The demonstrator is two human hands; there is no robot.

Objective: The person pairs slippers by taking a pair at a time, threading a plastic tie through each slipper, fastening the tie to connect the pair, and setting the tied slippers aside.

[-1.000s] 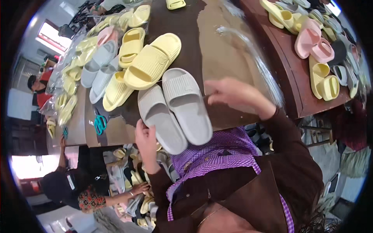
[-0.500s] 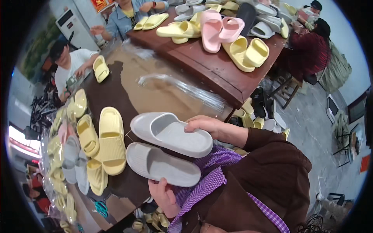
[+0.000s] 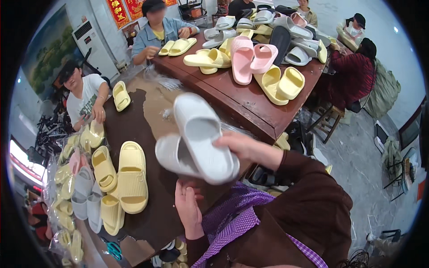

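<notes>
My right hand (image 3: 236,144) grips a pair of light grey slippers over the dark tabletop, its thumb resting on the footbed. The upper grey slipper (image 3: 203,138) slants with its toe pointing away from me and partly covers the lower grey slipper (image 3: 172,154), which is blurred by motion. How the fingers hold the lower one is hidden. Just below the pair, my left hand (image 3: 190,203) is empty, its fingers raised and somewhat apart. To its left lie a large yellow slipper (image 3: 133,176), more yellow slippers (image 3: 105,167) and grey slippers (image 3: 83,192).
Plastic-wrapped slippers (image 3: 67,196) line the left table edge near teal-handled scissors (image 3: 115,251). A reddish-brown table (image 3: 232,105) ahead bears a heap of slippers, including a pink slipper (image 3: 242,62). Several people sit around the tables. A wooden stool (image 3: 328,118) stands at right.
My left hand has come off the lower grey slipper. My right hand has turned the pair so the toes point farther away, overlapping them. The view has tilted up.
</notes>
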